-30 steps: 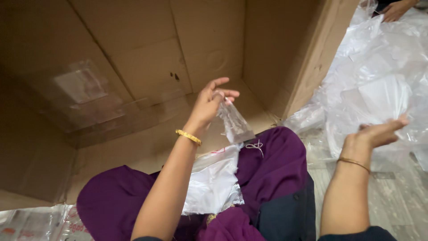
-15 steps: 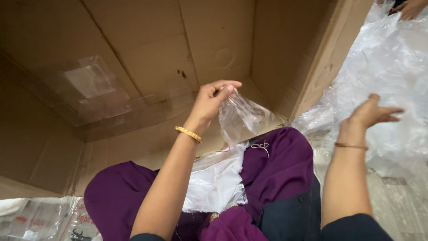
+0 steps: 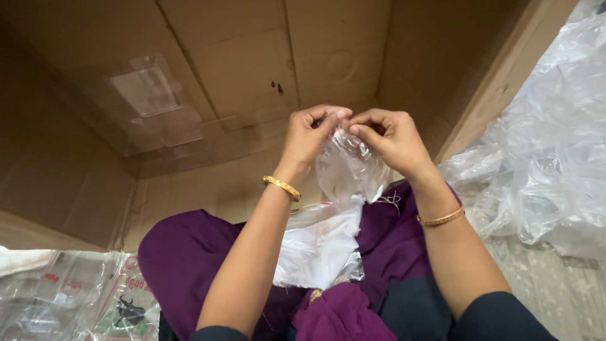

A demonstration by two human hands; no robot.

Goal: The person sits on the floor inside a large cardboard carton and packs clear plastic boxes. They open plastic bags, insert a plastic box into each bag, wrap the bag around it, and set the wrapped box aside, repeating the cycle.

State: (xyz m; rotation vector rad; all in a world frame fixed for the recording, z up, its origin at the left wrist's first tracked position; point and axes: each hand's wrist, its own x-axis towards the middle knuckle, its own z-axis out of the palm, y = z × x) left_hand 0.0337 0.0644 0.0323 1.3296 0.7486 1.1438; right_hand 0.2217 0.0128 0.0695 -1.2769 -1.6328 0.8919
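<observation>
Both hands, left hand beside right hand, meet on a plastic bag above the lap, cardboard box beyond, plastic sheeting right.

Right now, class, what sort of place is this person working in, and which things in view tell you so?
Probably an informal packing spot on a floor. A large open cardboard box stands in front, a heap of clear plastic bags lies to the right, and the left hand and right hand pinch one small clear bag.

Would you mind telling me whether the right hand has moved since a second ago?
Yes. The right hand has left the plastic pile and swung left over the box to join the left hand on the clear bag.
</observation>
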